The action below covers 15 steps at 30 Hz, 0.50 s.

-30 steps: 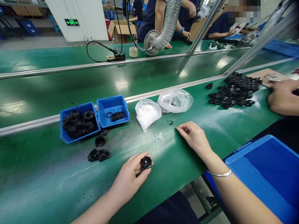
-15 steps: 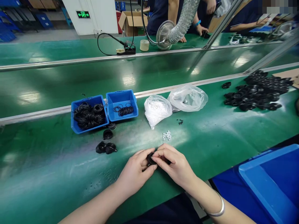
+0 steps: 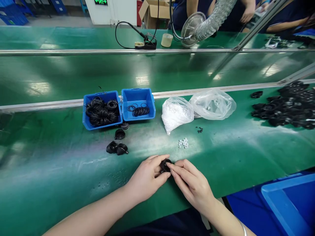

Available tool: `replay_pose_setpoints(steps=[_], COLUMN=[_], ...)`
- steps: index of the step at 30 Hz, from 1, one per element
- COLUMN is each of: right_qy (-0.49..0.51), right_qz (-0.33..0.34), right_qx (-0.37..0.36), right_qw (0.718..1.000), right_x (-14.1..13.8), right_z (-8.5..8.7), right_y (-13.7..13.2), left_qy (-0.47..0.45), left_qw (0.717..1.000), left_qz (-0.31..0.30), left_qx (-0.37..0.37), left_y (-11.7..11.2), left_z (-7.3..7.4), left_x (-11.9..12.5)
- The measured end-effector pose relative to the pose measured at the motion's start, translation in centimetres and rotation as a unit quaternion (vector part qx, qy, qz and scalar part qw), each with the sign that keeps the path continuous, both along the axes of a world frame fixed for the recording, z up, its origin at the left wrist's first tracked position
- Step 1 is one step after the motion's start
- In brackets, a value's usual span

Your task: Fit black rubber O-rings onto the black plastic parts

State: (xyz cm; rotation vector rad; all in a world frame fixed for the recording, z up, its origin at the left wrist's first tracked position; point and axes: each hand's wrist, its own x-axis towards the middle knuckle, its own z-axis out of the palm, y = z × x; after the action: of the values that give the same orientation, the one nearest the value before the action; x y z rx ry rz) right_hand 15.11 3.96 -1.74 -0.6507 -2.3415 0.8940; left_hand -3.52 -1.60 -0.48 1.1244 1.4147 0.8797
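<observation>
**Position.** The black round part [image 3: 165, 165] sits just above the table [image 3: 61, 164] at its near edge, between both hands. The left hand [image 3: 147, 178] grasps it from the side, thumb and fingers closed round its body. The fingertips of the right hand [image 3: 194, 185] are pinched onto its upper face. Whether they carry a small piece cannot be told.

**Procedure (judged).**
1. Keep the left grip firm and the open face turned up toward the eye.
2. Work with the right fingertips only, pressing squarely, not at a slant.
3. Rest both wrists on the table for steadiness.

**Nearby.** The loose white pieces [image 3: 183, 143] lie just beyond the hands. Three similar black parts [image 3: 116, 148] lie to the left, near two blue bins [image 3: 103, 126] of black rings.
</observation>
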Motion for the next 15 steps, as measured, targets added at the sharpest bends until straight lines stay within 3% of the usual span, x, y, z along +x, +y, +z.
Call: replay_pose_setpoints(steps=[11, 15], right_qy=[-0.074, -0.088], right_qz=[0.042, 0.055], right_qx=[0.163, 0.176], right_qw=[0.983, 0.979], right_x=[0.94, 1.09], right_z=[-0.27, -0.3], right_y=[-0.52, -0.32], left_qy=[0.014, 0.013], left_qw=[1.0, 1.0], left_qz=[-0.019, -0.027], left_qx=[0.0, 0.004], left_y=[-0.13, -0.12], left_z=[-0.19, -0.1], left_x=[-0.03, -0.02])
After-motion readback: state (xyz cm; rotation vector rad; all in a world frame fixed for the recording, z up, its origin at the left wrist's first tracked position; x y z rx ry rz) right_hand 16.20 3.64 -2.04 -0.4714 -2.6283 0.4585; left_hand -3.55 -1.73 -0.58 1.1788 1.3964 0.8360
